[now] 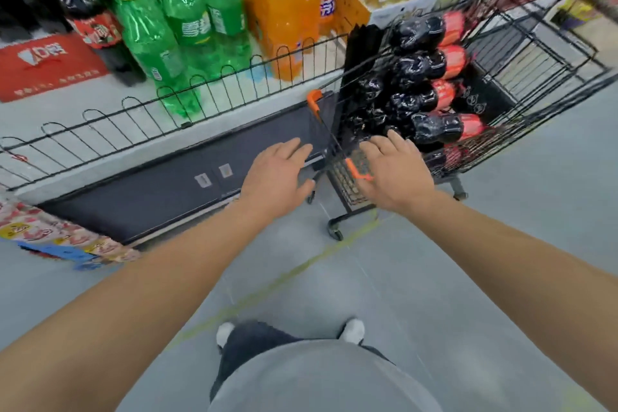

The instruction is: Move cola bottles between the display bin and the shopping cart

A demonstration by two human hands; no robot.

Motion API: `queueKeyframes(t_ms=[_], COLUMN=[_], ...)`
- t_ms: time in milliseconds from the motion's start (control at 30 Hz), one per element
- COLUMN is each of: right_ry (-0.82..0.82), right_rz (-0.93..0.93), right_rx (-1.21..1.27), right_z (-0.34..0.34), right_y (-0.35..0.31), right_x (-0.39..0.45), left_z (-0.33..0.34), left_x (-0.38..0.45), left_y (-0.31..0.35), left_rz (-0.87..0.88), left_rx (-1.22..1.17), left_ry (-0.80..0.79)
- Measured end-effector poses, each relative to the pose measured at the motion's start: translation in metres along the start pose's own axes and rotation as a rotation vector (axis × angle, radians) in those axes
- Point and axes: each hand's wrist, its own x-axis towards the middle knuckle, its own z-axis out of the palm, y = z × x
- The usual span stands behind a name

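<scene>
Black wire cart (541, 53) cradles glossy cola bottles (424, 100); both hands, left (276, 174) and right (394, 174), hover flat-fingered, holding nothing.

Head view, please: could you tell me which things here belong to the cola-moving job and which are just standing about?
Part of the job:
- cola bottles lying in the shopping cart
- display bin with its wire rail
- left hand and right hand, both empty

Just standing about:
- green bottles
- orange bottles
- red sign
</scene>
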Motion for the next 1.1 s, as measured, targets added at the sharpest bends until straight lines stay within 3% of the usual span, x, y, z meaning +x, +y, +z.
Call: queueKeyframes(t_ms=[200, 367, 833, 1100], right_ry=[-0.021, -0.026, 0.035, 0.042], right_rz=[0.103, 0.161, 0.273, 0.273], right_rx=[0.031, 0.068, 0.219, 0.355], right_z=[0.004, 0.008, -0.022, -0.035], right_y=[0.109, 0.172, 0.296, 0.368], right_x=[-0.007, 0.022, 0.193, 0.293], left_z=[0.009, 0.016, 0.007, 0.016], left_x=[0.066, 0.134, 0.367, 0.485], left_y=[0.092, 0.130, 0.143, 0.148], left_rz=[0.075, 0.114, 0.129, 0.026], left_rx=[-0.005, -0.014, -0.077, -0.097], left_ry=[-0.020, -0.045, -0.063, -0.044])
